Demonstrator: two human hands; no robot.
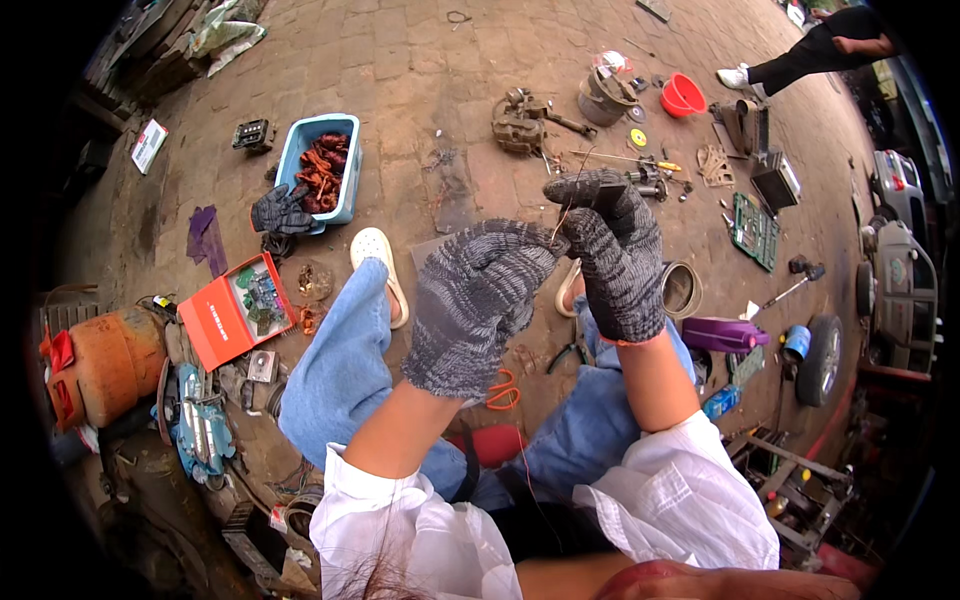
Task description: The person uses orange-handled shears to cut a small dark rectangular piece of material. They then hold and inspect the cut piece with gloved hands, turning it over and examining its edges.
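Both my hands wear grey-black knitted gloves and are raised close together over my lap. My left hand (480, 300) is closed, with thumb and fingertips pinching a thin copper-coloured wire (562, 217). My right hand (612, 255) is closed on the same wire, its bent fingers just right of the left fingertips. A small dark piece shows among the right fingers; its kind is unclear. Below the hands lie orange-handled scissors (503, 391) and dark-handled pliers (566, 356).
A blue tub (349, 190) of reddish-brown copper coils stands ahead left, a glove (281, 210) on its rim. An orange box (218, 322) lies left, near a rusty gas cylinder (115, 365). Ahead right are a red bowl (683, 96) and green tool case (754, 232). Someone stands far right.
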